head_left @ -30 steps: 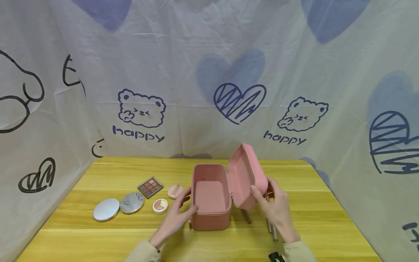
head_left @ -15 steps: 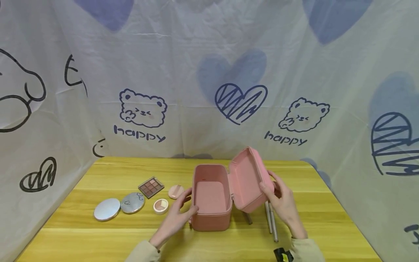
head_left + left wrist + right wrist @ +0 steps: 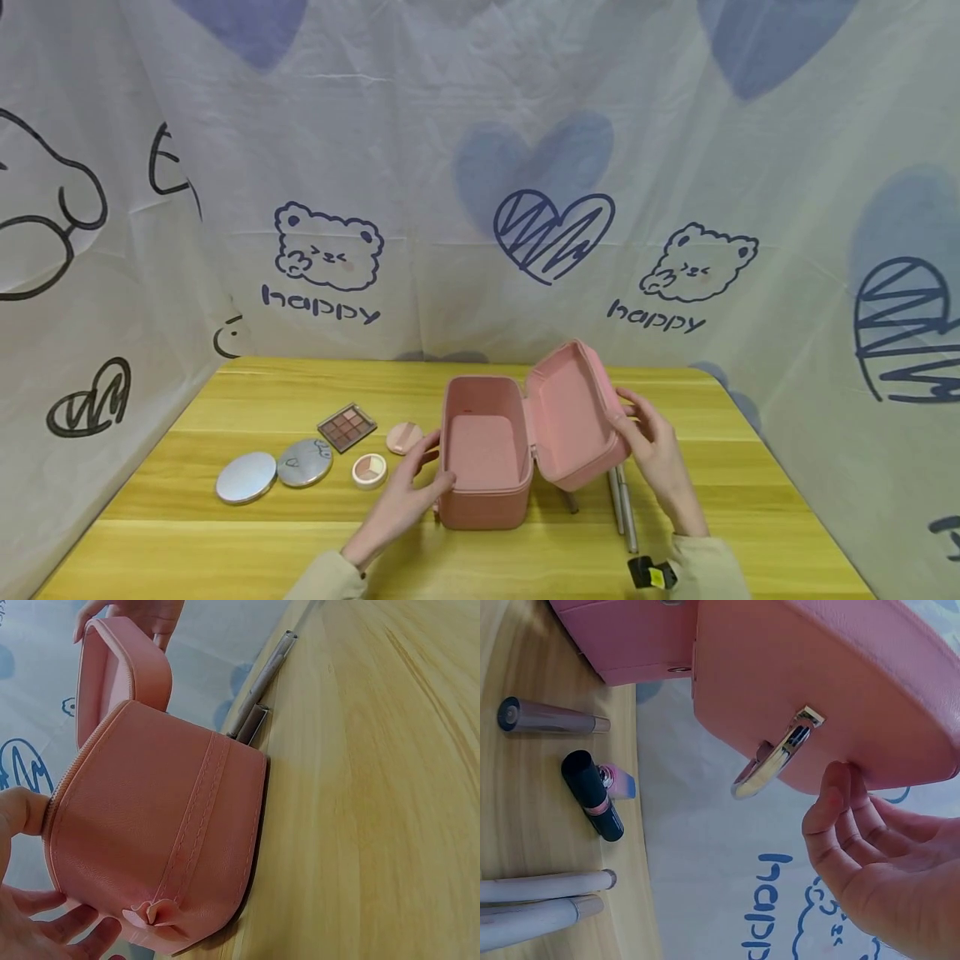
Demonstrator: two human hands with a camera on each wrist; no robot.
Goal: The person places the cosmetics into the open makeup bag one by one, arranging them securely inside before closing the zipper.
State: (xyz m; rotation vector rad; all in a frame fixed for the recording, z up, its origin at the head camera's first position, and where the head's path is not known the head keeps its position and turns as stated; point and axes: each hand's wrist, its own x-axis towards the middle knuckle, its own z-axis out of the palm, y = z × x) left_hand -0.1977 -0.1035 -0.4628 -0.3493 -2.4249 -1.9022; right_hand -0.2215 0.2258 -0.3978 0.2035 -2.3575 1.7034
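A pink makeup case point(image 3: 486, 454) stands in the middle of the table in the head view, its lid point(image 3: 573, 408) swung out to the right. No items show inside it. My left hand point(image 3: 408, 496) grips the case's left wall, thumb at the zipped rim and fingers against the outside, beside a small bow point(image 3: 157, 911). My right hand point(image 3: 656, 446) holds the lid's outer right edge, with the thumb near the rim. In the right wrist view its fingertips touch the lid's outer face, close to a shiny metal handle point(image 3: 780, 757).
Left of the case lie an eyeshadow palette point(image 3: 347, 427), a powder puff point(image 3: 403, 437), a small round compact point(image 3: 370, 471) and two silver round compacts point(image 3: 246, 477). Slim tubes point(image 3: 626, 508) lie to the right; a black tube point(image 3: 592, 791) lies under the lid.
The lid has tilted further open to the right and down, and my right hand has moved right with it. My left hand and the case body have stayed put.
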